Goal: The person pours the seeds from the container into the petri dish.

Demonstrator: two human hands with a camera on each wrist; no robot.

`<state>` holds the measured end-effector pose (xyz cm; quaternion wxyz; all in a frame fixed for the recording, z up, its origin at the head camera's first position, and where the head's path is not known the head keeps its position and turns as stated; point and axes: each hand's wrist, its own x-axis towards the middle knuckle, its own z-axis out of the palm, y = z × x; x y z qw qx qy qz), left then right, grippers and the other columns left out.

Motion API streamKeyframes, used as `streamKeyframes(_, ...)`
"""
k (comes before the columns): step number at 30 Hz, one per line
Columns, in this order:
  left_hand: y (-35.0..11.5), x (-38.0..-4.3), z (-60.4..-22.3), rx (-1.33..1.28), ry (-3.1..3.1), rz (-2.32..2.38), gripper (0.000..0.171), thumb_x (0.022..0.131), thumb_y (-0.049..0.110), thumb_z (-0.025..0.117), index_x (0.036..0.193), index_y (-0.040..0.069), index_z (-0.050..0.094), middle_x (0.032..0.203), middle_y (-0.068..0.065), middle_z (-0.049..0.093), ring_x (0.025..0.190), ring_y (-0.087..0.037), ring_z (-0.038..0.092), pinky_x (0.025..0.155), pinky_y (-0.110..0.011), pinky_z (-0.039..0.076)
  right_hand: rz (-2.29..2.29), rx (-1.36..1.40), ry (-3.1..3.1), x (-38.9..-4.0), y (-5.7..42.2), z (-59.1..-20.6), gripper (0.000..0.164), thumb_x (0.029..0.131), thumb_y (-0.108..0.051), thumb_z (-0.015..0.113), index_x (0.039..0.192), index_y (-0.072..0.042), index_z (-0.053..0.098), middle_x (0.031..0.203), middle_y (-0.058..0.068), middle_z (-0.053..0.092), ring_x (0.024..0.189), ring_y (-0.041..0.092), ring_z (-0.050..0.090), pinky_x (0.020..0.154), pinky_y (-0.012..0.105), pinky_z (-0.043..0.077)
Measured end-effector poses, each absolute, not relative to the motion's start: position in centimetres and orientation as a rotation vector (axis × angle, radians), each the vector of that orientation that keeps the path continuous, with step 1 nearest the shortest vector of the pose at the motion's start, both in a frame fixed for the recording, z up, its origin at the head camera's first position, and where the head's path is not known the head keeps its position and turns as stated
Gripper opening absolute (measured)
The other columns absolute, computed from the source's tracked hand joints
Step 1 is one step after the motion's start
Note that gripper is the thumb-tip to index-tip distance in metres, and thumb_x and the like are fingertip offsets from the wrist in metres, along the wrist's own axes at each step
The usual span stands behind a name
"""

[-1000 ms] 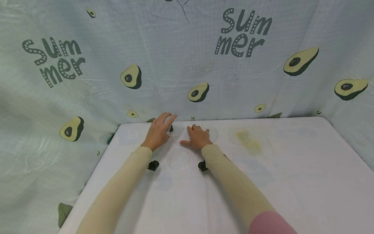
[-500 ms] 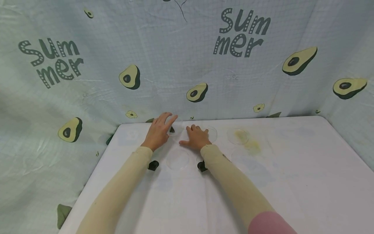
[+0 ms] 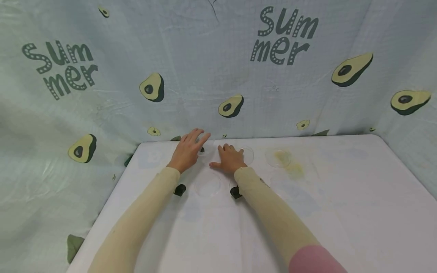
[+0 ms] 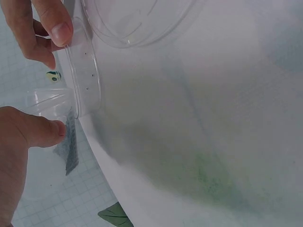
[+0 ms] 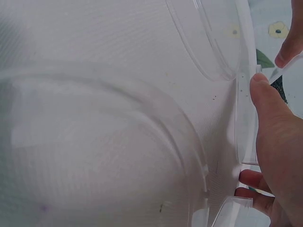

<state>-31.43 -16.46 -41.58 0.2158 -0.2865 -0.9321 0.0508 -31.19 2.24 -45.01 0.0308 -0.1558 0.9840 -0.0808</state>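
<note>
At the table's far edge, my left hand [image 3: 187,153] pinches a clear plastic bag [image 4: 49,101] with dark material [image 4: 70,146] gathered in one part of it. Just to its right, my right hand [image 3: 230,160] holds a shallow clear petri dish [image 4: 85,71], its thumb on the rim in both wrist views. A few tiny dark specks lie in that dish. The bag is beside the dish, over its far side. Behind the right hand, a second petri dish [image 3: 247,155] is partly hidden. The exact fingertip contact on the bag is hard to make out.
Further clear petri dishes stand on the white table [image 3: 341,197]: one nearer the front [image 3: 208,185], one to the right [image 3: 278,158] by a yellowish stain. A hanging cloth [image 3: 191,68] with printed avocados rises behind the table's far edge.
My left hand, with the bag, has shifted slightly to the right and away. The right hand stays almost in place at the dish.
</note>
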Motion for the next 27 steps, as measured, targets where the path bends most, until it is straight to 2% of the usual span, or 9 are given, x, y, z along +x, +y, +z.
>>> streamKeyframes(5,-16.26,-31.33,-41.32,-0.808,-2.574,0.168,0.064,0.089,0.002,0.065,0.145,0.022,0.039,0.145,-0.011,0.044,0.139,-0.029,0.038,0.11,-0.047,0.04,-0.241,-0.477,3.028,-31.33,2.23,-45.0,0.087,0.084,-0.072,0.051,0.146,-0.013,0.04,0.141,0.011,0.047,0.131,0.029,0.047,0.103,0.066,0.037)
streamKeyframes(27,-15.78,-31.63,-41.25,-0.85,-2.544,0.257,0.067,0.087,0.005,0.068,0.145,0.023,0.039,0.145,-0.01,0.043,0.139,-0.029,0.038,0.111,-0.046,0.039,-0.252,-0.468,2.999,-31.34,2.15,-44.59,0.085,0.085,-0.069,0.054,0.147,-0.014,0.038,0.145,0.012,0.044,0.134,0.03,0.044,0.106,0.067,0.034)
